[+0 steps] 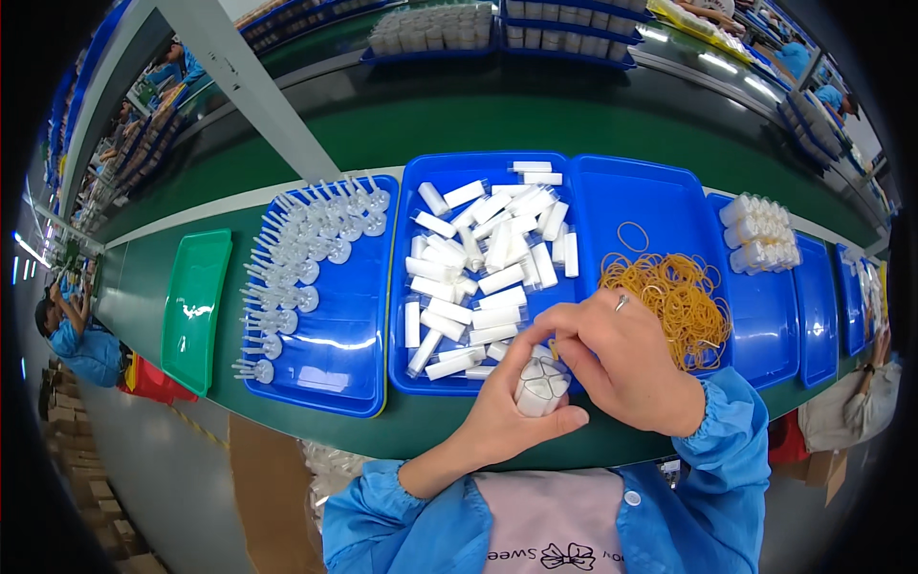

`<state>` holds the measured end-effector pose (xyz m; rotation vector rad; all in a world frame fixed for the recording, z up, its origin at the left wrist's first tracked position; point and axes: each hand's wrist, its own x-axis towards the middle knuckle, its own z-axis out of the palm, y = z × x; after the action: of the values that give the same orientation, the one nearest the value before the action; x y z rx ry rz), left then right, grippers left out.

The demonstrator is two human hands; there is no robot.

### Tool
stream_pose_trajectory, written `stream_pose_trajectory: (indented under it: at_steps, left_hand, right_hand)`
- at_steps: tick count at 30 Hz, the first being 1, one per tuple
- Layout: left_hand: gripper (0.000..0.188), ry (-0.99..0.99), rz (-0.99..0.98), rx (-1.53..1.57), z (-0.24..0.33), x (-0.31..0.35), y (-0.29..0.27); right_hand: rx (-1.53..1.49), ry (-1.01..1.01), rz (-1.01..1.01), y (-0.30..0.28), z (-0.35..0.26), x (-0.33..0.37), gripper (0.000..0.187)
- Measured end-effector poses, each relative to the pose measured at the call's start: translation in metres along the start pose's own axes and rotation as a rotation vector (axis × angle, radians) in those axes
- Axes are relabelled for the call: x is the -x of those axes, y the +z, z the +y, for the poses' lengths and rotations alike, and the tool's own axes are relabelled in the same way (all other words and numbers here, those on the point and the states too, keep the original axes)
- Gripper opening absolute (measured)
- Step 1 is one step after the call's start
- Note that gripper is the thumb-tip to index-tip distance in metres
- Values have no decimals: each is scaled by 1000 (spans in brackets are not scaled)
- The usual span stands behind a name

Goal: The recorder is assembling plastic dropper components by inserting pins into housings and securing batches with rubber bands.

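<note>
A bundle of several white cylinders with clear ends is wrapped in my left hand, upright above the front edge of the trays. My right hand bends over its top, fingers pinched close to it. A yellowish sliver at those fingertips looks like a rubber band; most of it is hidden by the fingers. Loose white cylinders lie piled in a blue tray just beyond the left hand. Beside the right hand, a heap of yellow-brown rubber bands fills part of another blue tray.
Left of the cylinders, a blue tray holds rows of clear stemmed plastic parts; a green tray lies beyond it. Bundled white cylinders stand at right. A grey post rises behind. Co-workers sit at both sides.
</note>
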<state>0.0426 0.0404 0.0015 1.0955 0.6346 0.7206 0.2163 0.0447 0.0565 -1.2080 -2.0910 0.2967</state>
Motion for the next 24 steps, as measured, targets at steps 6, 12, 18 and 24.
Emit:
stream_pose_trajectory:
  at_steps: [6,12,18,24]
  left_hand:
    - [37,-84,-103,134,-3,8,-13]
    - [38,264,-67,-817,-6,3,-4]
    - [28,-105,-271,91,3,0,-30]
    - [39,68,-157,635,-12,18,-32]
  right_hand:
    - [-770,397,-130,-4,4,-2,24]
    - [-766,347,-344,-6,-11,-11,33]
    - [137,-531,-278,-4,-55,29,43]
    - [-112,-9,-377,-23,-17,50,31]
